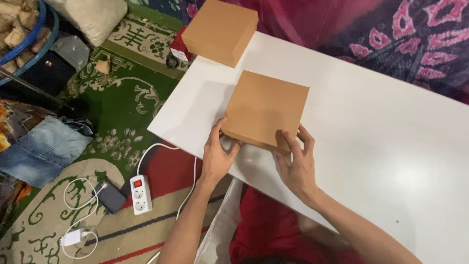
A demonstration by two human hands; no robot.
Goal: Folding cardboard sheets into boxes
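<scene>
Both hands grip the near edge of the brown box [265,108]: left hand [217,156] curled on its corner, right hand [294,165] likewise; box looks closed already; a second box [221,30] sits beyond them, also shut.

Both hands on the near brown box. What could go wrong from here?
1. The left hand and right hand hold the brown box only at its near corners, so it may tilt or slip.
2. The second box overhangs the white table corner; a nudge could tip it off.
</scene>
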